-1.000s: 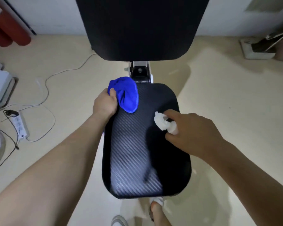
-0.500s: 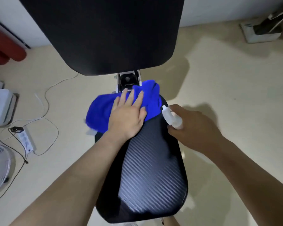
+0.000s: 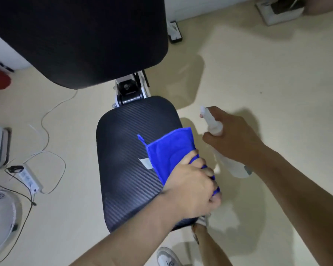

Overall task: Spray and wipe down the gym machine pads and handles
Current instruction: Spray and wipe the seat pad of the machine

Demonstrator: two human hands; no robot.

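Centrally, the left hand [image 3: 190, 187] clenches a bunched blue cloth [image 3: 167, 150] against the seat pad [image 3: 127, 150] at its 4 o'clock edge. At 3 o'clock, off the pad, the right hand [image 3: 236, 135] grasps a spray bottle [image 3: 229, 166] over the floor [image 3: 258, 73]. Likely risks: the bunched cloth sliding off the edge, leaving the pad's 9 o'clock side unwiped, or spray wetting the floor.

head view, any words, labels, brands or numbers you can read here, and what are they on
No text here can be read.
White tag on the blue cloth: too blurred to tell if anything is printed on it.
Spray bottle: no legible label.
Power strip on the floor: any markings are too small to read.
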